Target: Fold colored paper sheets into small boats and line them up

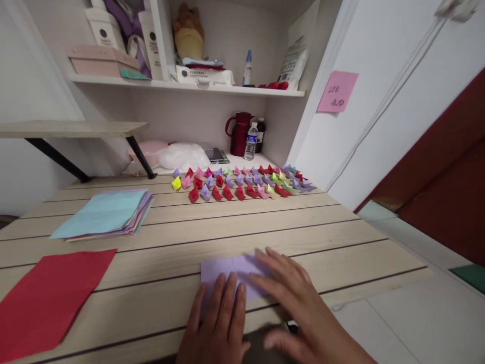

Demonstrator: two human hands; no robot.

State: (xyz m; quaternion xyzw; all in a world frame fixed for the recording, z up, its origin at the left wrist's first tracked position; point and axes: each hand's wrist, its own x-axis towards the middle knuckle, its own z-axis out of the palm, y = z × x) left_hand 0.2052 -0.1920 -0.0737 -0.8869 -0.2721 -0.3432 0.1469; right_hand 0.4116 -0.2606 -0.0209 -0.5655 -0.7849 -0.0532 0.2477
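Observation:
A creased sheet of purple paper (217,267) lies flat near the front edge of the table. On its left part rests my left hand (217,318), palm down with the fingers stretched out. My right hand (291,288) is over the sheet's right part, its fingers spread and slightly blurred; whether they touch the paper I cannot tell. The sheet's lower left part is hidden under my left hand. To the left lies a red sheet of paper (49,303), and behind it a stack of coloured paper (108,212) with light blue on top.
Rows of small folded paper boats (240,192) stand along the table's back. Behind them are a dark red jug (240,134), a water bottle (251,141) and a clear plastic bag (184,155). A raised wooden shelf (71,128) stands at the left. The table's right edge borders a tiled floor.

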